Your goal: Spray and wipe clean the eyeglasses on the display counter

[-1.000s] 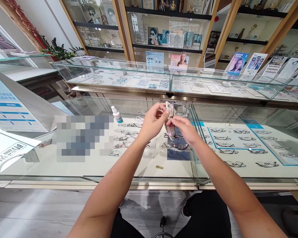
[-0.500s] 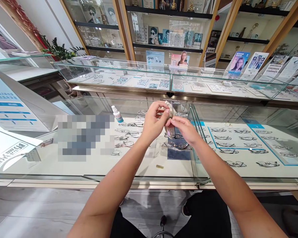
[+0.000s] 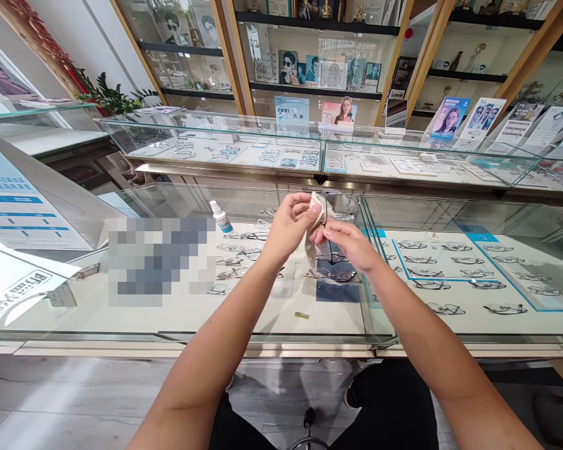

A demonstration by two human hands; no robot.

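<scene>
Above the glass counter (image 3: 281, 325), my left hand (image 3: 291, 225) pinches a cream cleaning cloth (image 3: 315, 201) between thumb and fingers. Part of the cloth hangs down behind the hands. My right hand (image 3: 349, 240) is closed on a pair of dark-rimmed eyeglasses (image 3: 327, 215), held on end just right of the cloth. The fingers hide much of the eyeglasses, and I cannot tell whether the cloth touches a lens. Both hands are close together, their fingertips almost meeting.
A white spray bottle (image 3: 221, 217) stands left of my hands. Rows of eyeglasses (image 3: 420, 259) lie inside the glass case. A small gold-coloured piece (image 3: 302, 315) lies nearer me. A large white-and-blue sign (image 3: 23, 200) stands at left, and another display case (image 3: 244, 165) runs behind.
My left hand has shifted slightly left from the lens. The cloth, bunched around the top before, now shows spread out and hanging lower. My right hand stays nearly in place with the eyeglasses.
</scene>
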